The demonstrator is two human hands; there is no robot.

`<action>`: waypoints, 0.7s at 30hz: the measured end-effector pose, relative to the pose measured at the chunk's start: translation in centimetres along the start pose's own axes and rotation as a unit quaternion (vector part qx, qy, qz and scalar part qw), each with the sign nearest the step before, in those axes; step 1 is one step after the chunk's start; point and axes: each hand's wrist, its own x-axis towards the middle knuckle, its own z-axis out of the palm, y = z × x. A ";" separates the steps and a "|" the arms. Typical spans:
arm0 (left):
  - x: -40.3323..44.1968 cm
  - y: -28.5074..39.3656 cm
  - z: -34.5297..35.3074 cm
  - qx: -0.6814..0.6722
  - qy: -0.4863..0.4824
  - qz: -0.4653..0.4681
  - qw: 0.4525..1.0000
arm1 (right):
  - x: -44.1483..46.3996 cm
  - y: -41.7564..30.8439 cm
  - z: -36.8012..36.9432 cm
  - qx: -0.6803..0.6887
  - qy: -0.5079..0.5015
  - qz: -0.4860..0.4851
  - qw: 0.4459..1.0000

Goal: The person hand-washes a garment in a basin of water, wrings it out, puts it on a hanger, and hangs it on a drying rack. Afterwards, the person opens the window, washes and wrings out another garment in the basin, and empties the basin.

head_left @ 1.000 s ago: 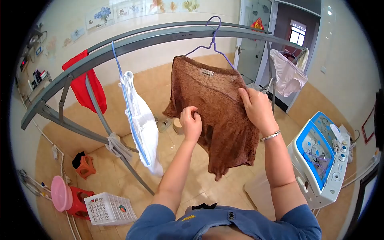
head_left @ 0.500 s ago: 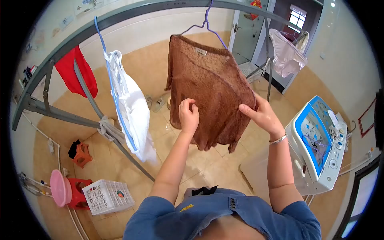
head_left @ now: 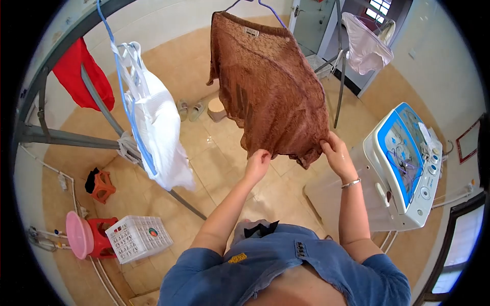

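Spreading floor (head_left: 217, 166): lies low and tan, cut into big shiny tiles.
Grey rack (head_left: 76, 137): stands on the left, with long bars and slanting legs.
Washing machine (head_left: 388, 176): sits on the right, white with a blue lid. Shows thin purple loops there (on top or underneath, cannot tell which).
Brown top (head_left: 273, 86): hangs up front in the middle from a purple hanger (head_left: 273, 11), between white garment and washing machine. Looks soft and thin, with a wide neck up high and a bottom edge down by both hands.
White garment (head_left: 158, 112): dangles from a blue hanger (head_left: 106, 23), left of the brown top and apart from it.
Red cloth (head_left: 74, 71): droops at the far left, partly behind a rack leg.
White basket (head_left: 135, 239): rests low on the left, full of little holes, just beside a red stool (head_left: 102, 237).
Pink basin (head_left: 80, 235): looks round, close by the same stool.
Right hand (head_left: 338, 155): pinches the brown top near its bottom right corner, with thumb and fingers clamped on cloth.
Left hand (head_left: 258, 164): stays at the bottom edge too, with fingers curled together (caught on cloth or just beside it, cannot tell).
Bracelet (head_left: 351, 183): circles the right wrist, thin and silvery.
Neck tag (head_left: 251, 32): shows pale inside the neck, too small to read.
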 end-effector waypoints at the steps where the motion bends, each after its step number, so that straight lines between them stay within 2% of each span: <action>1: -0.1 0.1 0.6 -0.022 -0.036 0.027 0.999 | -0.2 0.8 0.0 0.068 0.020 0.028 0.997; 2: -0.3 0.2 1.3 -0.044 -0.072 0.053 0.995 | -0.6 1.4 0.1 0.065 0.023 0.033 0.997; 4: -0.9 1.4 2.6 -0.050 -0.054 0.066 0.995 | -1.5 2.1 0.1 0.184 0.016 0.114 0.976; 5: -1.1 1.9 2.9 -0.029 -0.086 0.095 0.991 | -1.8 2.2 0.5 0.198 0.076 0.085 0.973; 6: -1.3 2.6 3.0 -0.007 -0.118 0.124 0.985 | -1.9 2.3 0.5 0.197 0.080 0.088 0.973; 7: -1.1 2.4 3.1 -0.013 -0.190 0.118 0.974 | -1.8 2.4 0.5 0.216 0.125 0.050 0.967; 8: -1.0 2.1 3.1 -0.014 -0.196 0.117 0.974 | -1.9 2.5 0.4 0.233 0.170 0.011 0.957; 10: -0.8 1.1 3.2 0.028 -0.410 0.047 0.911 | -2.3 2.9 -0.8 0.231 0.179 0.023 0.956; 11: -1.0 -0.5 3.8 -0.002 -0.358 0.029 0.933 | -2.6 3.6 -1.7 0.182 0.168 0.013 0.969; 12: -1.2 -0.4 3.6 -0.002 -0.363 0.030 0.931 | -2.8 3.3 -2.1 0.133 0.156 0.003 0.979; 14: -1.2 -0.3 2.9 -0.010 -0.235 -0.056 0.970 | -3.4 2.5 -2.2 0.159 0.168 -0.015 0.973; 15: -1.0 -0.1 2.7 -0.037 -0.197 -0.026 0.979 | -3.7 1.4 -2.2 0.090 0.126 -0.006 0.988; 17: -1.1 0.5 3.1 -0.043 -0.181 -0.028 0.982 | -3.8 0.8 -2.1 -0.012 0.049 0.023 0.998; 18: -1.3 1.2 3.2 -0.050 -0.161 -0.031 0.985 | -3.8 0.8 -2.1 -0.010 0.050 0.026 0.998; 19: -1.4 1.3 3.9 -0.032 -0.107 0.046 0.993 | -3.8 0.6 -2.2 0.033 -0.014 0.097 0.995; 20: -1.1 0.7 4.1 -0.031 -0.110 0.046 0.992 | -3.9 0.5 -2.2 0.075 -0.076 0.166 0.980; 21: -0.6 -0.2 4.4 -0.026 -0.187 0.013 0.982 | -3.9 1.4 -2.1 0.058 -0.058 0.097 0.992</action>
